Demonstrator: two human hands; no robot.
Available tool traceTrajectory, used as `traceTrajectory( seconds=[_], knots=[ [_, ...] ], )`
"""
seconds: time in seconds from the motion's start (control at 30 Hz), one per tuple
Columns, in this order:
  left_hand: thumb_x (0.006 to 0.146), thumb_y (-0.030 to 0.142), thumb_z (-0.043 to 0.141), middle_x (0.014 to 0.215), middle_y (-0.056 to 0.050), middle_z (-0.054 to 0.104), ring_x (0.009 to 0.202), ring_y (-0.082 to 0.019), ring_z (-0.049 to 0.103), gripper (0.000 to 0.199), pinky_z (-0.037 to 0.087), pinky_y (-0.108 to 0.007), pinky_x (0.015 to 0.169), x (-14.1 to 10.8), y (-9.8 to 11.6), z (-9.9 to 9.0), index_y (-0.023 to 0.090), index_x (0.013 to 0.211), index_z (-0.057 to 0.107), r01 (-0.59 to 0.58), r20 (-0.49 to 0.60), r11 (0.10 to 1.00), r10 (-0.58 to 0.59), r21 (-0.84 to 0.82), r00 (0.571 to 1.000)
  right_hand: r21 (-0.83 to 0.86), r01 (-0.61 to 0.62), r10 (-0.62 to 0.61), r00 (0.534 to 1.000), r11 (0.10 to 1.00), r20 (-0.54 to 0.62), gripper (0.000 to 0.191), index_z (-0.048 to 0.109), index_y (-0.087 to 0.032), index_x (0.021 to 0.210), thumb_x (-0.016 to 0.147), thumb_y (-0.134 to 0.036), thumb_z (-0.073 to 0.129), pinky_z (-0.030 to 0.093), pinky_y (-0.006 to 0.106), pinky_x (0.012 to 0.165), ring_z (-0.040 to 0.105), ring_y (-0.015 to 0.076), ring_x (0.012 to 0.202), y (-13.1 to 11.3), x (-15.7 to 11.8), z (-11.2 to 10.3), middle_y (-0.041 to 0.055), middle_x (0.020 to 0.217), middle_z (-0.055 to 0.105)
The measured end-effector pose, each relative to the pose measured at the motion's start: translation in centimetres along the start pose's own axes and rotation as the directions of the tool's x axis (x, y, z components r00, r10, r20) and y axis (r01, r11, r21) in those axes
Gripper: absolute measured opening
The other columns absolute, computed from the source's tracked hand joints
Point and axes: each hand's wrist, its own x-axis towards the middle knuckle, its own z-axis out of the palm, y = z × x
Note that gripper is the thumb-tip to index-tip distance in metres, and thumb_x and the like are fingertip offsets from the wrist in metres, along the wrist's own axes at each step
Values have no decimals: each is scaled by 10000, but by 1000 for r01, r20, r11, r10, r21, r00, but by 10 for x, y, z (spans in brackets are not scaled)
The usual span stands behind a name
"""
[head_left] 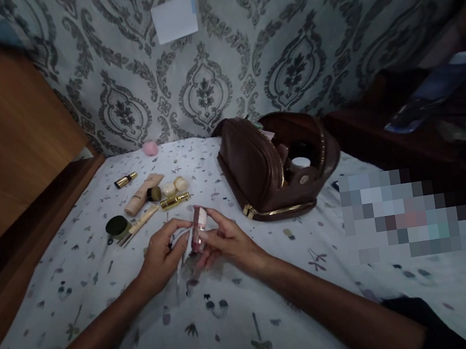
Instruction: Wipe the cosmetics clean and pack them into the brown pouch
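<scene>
In front of me, above the patterned white cloth, my right hand [234, 242] grips a small pink tube with a pale cap, like a lip gloss [199, 225], tilted between thumb and fingers. My left hand [161, 251] is closed, with thumb and forefinger pinching a thin white sheet, like a tissue or wipe [183, 262], against the tube's left side. Just beyond the hands lie a gold tube [175, 200], two small cream-coloured jars [169, 190], a beige squeeze tube [143, 196] and a dark-lidded round jar [118, 226]. Slim sticks, perhaps brushes [138, 225], lie beside it.
A brown zip bag [248, 161] stands gaping at the back right, with a white-lidded item [300, 163] inside. Farther back lie a black-and-gold tube [125, 180] and a pink sponge [150, 148]. Wooden furniture [7, 108] borders the left; a blurred-out patch covers the right.
</scene>
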Motion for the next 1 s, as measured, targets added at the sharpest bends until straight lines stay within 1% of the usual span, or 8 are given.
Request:
traceTrajectory(
  seconds=[0.13,0.27,0.37,0.47,0.57,0.7,0.8,1.0],
  knots=[
    [952,334,530,971,-45,718,906,-206,658,219,492,-291,827,0,2,-2,186,1034,669,-37,5,998,37,45,999,-5,23,-23,998,1000,-51,670,443,-230,1247,766,-553,778,521,204,475,708,151,547,-1,3,-5,-42,728,696],
    [979,345,510,1053,-62,696,994,-214,641,221,487,-295,866,1,9,-4,194,1075,639,-30,-71,994,37,103,997,-54,11,-13,999,998,-37,735,385,-253,1336,778,-533,774,489,191,449,684,134,508,0,3,-7,-64,709,674],
    [984,308,506,1009,-55,673,952,-198,638,198,492,-288,856,-2,12,-3,198,1101,623,-122,-5,984,124,127,992,-34,4,-6,999,999,-40,834,318,-288,1402,759,-517,798,486,196,446,677,126,505,-1,3,-7,-76,736,660],
    [986,283,505,1018,-58,658,959,-197,641,216,506,-288,854,-8,10,1,208,1166,599,-214,69,959,204,184,976,15,36,-34,996,999,-82,756,381,-279,1272,718,-544,822,483,187,432,664,117,495,-3,3,-6,-82,734,657],
    [972,329,543,1138,-75,657,1054,-217,655,309,535,-304,893,-15,-3,7,239,1266,560,-263,63,916,256,302,965,38,60,-54,989,997,-141,632,410,-258,1053,699,-592,812,454,167,387,625,101,438,0,3,-5,-103,680,627],
    [967,426,532,1218,-58,706,1110,-242,690,400,573,-320,935,-19,-38,12,283,1340,550,-353,29,819,382,452,924,-26,40,-43,992,999,-115,692,411,-234,982,636,-690,800,452,185,371,592,98,387,3,3,-4,-74,703,666],
    [972,409,530,1275,-44,711,1134,-232,701,406,574,-288,963,-22,-63,12,297,1362,548,-408,35,783,446,469,894,-79,16,-25,992,997,-121,731,455,-212,961,578,-727,806,437,191,395,584,90,403,-3,1,-3,-38,741,689],
    [953,445,535,1325,3,691,1173,-235,688,411,584,-297,970,-28,-84,18,337,1348,567,-267,-21,882,298,388,954,-154,65,-99,969,986,-225,631,558,-177,730,426,-585,930,369,202,499,482,56,501,-17,-4,2,-66,648,590]
  ],
)
